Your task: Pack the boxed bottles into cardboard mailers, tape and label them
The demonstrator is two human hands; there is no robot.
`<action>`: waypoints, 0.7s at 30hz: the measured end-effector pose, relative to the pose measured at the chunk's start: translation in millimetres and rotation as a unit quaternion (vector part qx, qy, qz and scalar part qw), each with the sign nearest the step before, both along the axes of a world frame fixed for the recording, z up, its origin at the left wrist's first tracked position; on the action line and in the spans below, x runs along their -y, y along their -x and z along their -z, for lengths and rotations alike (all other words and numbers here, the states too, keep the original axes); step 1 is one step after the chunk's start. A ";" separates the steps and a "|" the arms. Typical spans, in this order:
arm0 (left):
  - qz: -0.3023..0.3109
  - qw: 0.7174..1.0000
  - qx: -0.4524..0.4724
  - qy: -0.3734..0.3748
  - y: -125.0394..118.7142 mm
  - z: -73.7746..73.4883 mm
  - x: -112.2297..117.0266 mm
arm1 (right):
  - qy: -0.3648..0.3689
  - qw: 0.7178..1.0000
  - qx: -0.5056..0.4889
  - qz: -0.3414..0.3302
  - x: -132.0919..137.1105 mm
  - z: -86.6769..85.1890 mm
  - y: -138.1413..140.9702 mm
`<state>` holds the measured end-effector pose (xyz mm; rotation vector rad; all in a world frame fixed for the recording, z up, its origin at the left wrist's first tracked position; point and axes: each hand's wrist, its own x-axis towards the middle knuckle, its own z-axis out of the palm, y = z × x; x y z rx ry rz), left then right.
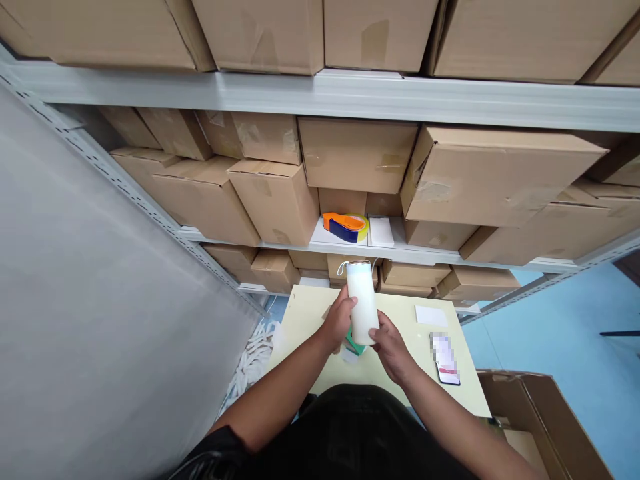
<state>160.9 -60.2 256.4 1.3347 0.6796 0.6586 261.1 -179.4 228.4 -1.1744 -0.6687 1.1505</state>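
A white cylindrical bottle with a metallic-looking rim and a thin white cord loop at its top is held above the table, slightly tilted. My left hand wraps its left side, thumb across the front. Gripping the bottle's lower right is my right hand, with its thumb near the base. Partly hidden beneath the bottle, a green item shows near the tabletop; its kind is unclear. The pale yellow table stretches out under both hands.
Right on the table lie a phone and a white card or paper. An orange and blue tape dispenser rests on the shelf ahead, among cardboard boxes. An open carton stands lower right, a wall left.
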 end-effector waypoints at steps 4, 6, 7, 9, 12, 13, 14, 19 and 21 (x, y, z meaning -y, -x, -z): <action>-0.018 1.000 0.000 -0.004 -1.0 4.4 0.5 | -0.002 0.989 0.120 0.084 -1.0 5.7 0.0; -0.037 0.999 0.010 0.010 -1.3 5.2 0.1 | -0.003 0.988 0.138 0.070 0.7 6.2 -1.8; -0.044 0.999 0.023 0.023 -1.3 5.4 -0.2 | -0.006 0.991 0.128 0.046 1.6 5.4 -2.8; -0.041 0.997 0.053 0.047 -1.0 5.3 -0.5 | -0.008 0.997 0.082 -0.008 2.4 3.1 -4.3; -0.003 0.996 0.068 0.058 -0.4 5.8 0.4 | -0.004 0.999 0.041 -0.024 0.8 2.9 -3.6; 0.006 0.997 0.061 0.052 -0.4 6.2 1.1 | -0.005 0.999 0.049 -0.006 0.0 4.3 -3.1; 0.008 0.998 0.050 0.042 -0.5 6.8 1.8 | -0.003 0.997 0.070 0.019 -0.7 6.2 -2.8; -0.034 0.998 0.045 0.020 -3.5 7.7 4.1 | 0.019 0.989 0.132 0.068 -0.9 11.3 -7.8; -0.037 0.997 0.067 0.023 -4.3 6.3 4.3 | 0.002 0.998 0.060 0.017 -0.5 9.0 -10.3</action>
